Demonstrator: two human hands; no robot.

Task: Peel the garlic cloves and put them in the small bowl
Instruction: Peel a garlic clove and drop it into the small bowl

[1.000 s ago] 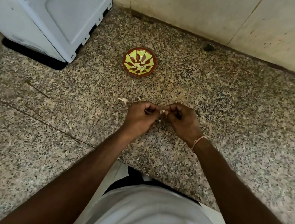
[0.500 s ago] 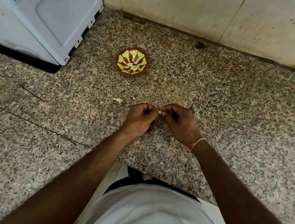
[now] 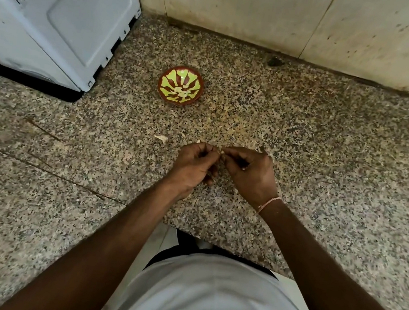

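Pinching a garlic clove (image 3: pixel 222 151) between both hands, you are working at its skin just above the counter (image 3: pixel 326 148). Your left hand (image 3: pixel 193 165) is curling its fingers and thumb round one end, and your right hand (image 3: pixel 249 174) is nipping the other end with fingertips, so each grip is closed tight on the clove, of which only a pale sliver is showing. Over the last second your hands have barely been shifting; they are sitting a touch closer together than before and the exposed bit of clove is looking smaller, while the view itself has been drifting. That suggests the skin is not yet coming away, so this clove is likely mid-peel. The small bowl (image 3: pixel 180 86) is standing well apart, farther back on the counter, with a few pale pieces lying in it that look like peeled cloves. A scrap of peel (image 3: pixel 161 138) is lying near your left hand.
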